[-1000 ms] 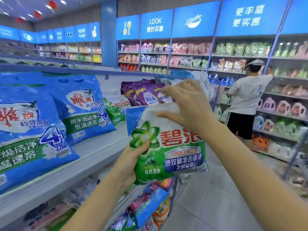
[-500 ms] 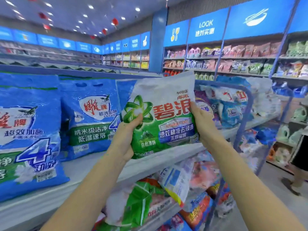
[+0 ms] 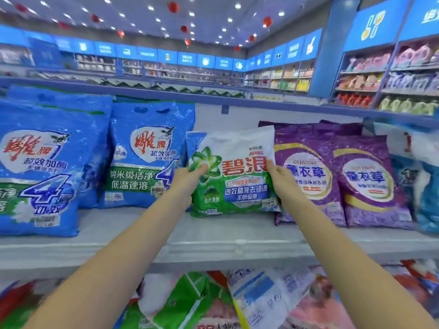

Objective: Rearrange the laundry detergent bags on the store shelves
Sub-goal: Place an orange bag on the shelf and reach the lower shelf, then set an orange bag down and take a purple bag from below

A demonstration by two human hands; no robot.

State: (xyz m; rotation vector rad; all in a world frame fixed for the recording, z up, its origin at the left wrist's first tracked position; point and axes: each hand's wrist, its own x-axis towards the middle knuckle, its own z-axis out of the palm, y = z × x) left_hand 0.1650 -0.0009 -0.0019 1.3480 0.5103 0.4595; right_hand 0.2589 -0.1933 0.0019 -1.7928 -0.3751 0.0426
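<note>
Now holds the green-and-white detergent bag (image 3: pixel 234 172) upright on the white shelf (image 3: pixel 213 243), printed front facing the camera, characters reading level. Sets its long axis top to bottom, white sealed end up, green end down at the shelf board, top leaning slightly to the right. Grips the bag's left edge with the left hand (image 3: pixel 190 179), thumb across the front over the green star mark, other fingers hidden behind. Pinches the right edge with the right hand (image 3: pixel 282 179), thumb on the front beside the red characters, fingers behind. Places it in the gap between the nearer blue bag (image 3: pixel 147 157) on the left and the first purple bag (image 3: pixel 306 172) on the right, overlapping the purple one's left edge and a strip of another blue pack just behind. Takes in a larger blue bag (image 3: pixel 40 167) further left and a second purple bag (image 3: pixel 368 181) further right, both upright, plus mixed bags (image 3: pixel 194 302) lying jumbled on the tier below.

Against half a second ago: no longer held aloft and tilted in front of the blue bag, but lower, straighter and deeper in, bottom down at the board. Same grip on both edges. Against a full second ago: right hand down from the top seam to the side edge.
</note>
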